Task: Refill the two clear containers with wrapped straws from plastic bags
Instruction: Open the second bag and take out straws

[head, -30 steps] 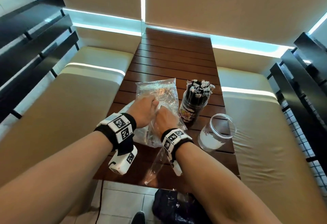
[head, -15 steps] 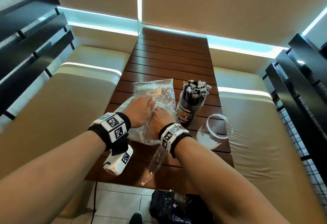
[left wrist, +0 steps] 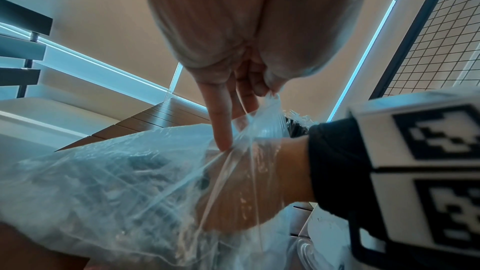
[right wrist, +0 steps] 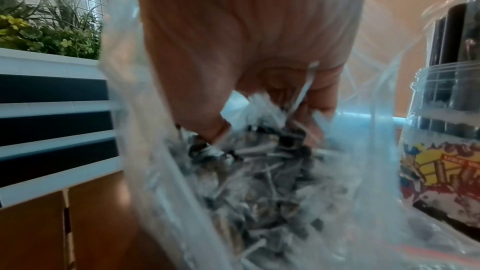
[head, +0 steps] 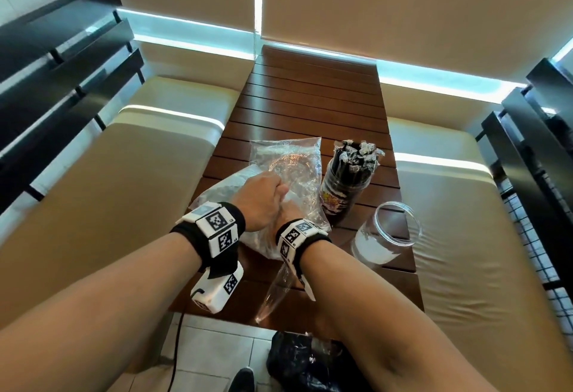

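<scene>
A clear plastic bag (head: 218,190) of wrapped straws (right wrist: 262,174) lies on the wooden table (head: 310,106). My left hand (head: 260,196) pinches the bag's open edge (left wrist: 271,94), index finger (left wrist: 221,126) stretched along it. Inside the bag is my right hand (head: 290,215), showing through the plastic (left wrist: 244,188); its thumb (right wrist: 213,126) and curled fingers (right wrist: 320,98) close on several straw ends. To the right stands a labelled clear container (head: 344,196) packed with dark straws. An empty clear container (head: 387,236) lies tilted near the right table edge.
A second crumpled clear bag (head: 294,156) lies flat behind my hands. A strip of plastic (head: 274,295) hangs over the table's front edge. Beige benches (head: 108,193) flank the table. A black bag (head: 297,360) sits on the floor below.
My right hand has gone a little deeper into the bag, behind the left hand. The left hand keeps its hold on the bag's edge. The containers have not moved.
</scene>
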`<state>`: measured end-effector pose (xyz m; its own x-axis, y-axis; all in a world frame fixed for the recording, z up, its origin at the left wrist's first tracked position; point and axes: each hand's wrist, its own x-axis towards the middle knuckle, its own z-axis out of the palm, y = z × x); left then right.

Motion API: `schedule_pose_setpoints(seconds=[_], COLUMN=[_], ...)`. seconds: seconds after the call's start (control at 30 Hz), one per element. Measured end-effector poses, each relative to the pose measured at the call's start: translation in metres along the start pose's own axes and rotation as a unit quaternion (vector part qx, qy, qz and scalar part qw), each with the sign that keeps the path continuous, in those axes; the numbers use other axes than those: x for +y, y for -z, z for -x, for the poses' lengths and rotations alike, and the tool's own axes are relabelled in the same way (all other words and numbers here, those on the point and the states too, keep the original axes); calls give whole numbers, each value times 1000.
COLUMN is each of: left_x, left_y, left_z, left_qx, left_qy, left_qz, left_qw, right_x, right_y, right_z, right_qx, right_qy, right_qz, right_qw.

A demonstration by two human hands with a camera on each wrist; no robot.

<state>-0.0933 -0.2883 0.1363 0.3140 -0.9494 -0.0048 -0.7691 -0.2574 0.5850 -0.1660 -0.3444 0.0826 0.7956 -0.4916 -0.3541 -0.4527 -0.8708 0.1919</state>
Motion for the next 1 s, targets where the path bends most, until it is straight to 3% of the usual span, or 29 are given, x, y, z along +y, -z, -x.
schedule_pose_setpoints(seconds=[0.17,0.37,0.63,1.0], left_x=[-2,-5,-14,-5], left_y=[-1,4,4,-2], left_z=[-1,-10,-30,-67], left_qx=[-5,23,29,-14], left_qy=[7,28,52,70], left_qz=[2,6,-11,-36], left_qw=[1000,999,998,997], right_x=[0,3,30,107], right_y=[3,6,25,37], right_z=[0,-2,23,118], right_qx=[-19,18,58,-18], right_qy=[-7,-79,-113,-145], right_qz=[-48,-123,-211,-210], right_qw=[999,989,969,967])
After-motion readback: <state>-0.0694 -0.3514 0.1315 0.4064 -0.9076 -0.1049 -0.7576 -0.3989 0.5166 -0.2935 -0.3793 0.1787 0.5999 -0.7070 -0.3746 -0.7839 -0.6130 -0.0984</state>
